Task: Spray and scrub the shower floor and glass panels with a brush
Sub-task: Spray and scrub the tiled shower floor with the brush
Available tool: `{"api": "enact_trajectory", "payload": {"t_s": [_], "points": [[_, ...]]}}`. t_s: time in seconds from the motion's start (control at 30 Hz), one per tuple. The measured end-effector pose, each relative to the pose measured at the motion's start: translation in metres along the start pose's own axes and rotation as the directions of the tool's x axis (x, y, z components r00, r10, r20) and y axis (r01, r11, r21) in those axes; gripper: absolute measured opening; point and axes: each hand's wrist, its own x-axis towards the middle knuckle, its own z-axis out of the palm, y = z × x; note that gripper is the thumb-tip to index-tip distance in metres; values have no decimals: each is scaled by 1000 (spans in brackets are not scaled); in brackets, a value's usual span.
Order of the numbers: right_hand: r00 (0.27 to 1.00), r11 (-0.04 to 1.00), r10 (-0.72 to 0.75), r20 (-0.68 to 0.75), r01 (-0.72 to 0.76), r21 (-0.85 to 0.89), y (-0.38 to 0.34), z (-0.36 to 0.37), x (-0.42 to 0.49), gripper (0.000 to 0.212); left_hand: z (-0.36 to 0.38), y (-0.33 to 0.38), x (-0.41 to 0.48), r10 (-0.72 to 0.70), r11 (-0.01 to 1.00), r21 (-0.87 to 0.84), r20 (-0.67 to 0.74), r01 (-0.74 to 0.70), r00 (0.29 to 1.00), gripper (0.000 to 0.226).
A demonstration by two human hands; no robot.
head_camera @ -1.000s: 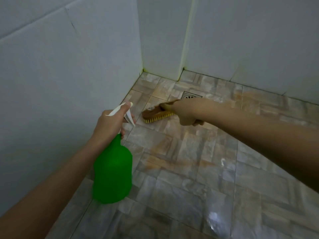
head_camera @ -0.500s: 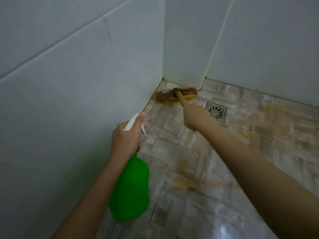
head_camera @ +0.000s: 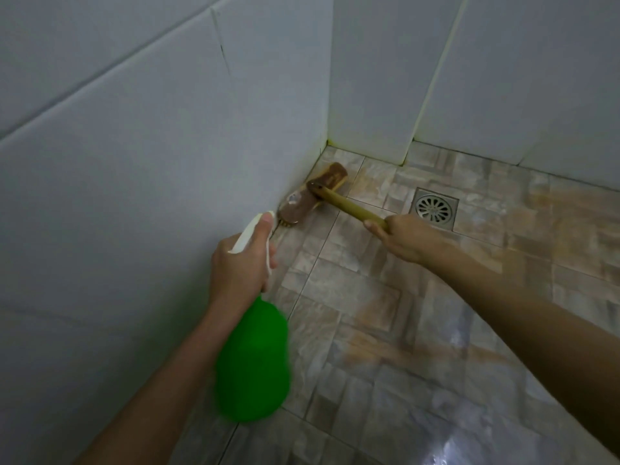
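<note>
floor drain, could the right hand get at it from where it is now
Probably yes: the floor drain lies uncovered right beside the right hand, nothing between them, though that hand grips the brush handle.

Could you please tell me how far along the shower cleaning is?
Done: the floor near the camera gleams wet, so it seems sprayed. In hand: the right hand holds the brush by its handle, bristles on the tiles beside the left wall, while the left hand grips the green spray bottle. Left: brown stains mark the middle tiles, and no glass panel is in view, so I cannot judge those.
</note>
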Motion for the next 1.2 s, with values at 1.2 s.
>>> {"api": "enact_trajectory", "payload": {"t_s": [1.2], "points": [[999,999,10,35,-8,-53,20,-4,42,70,-22,-10,-5,51,998,-29,76,-49,996,47]]}}
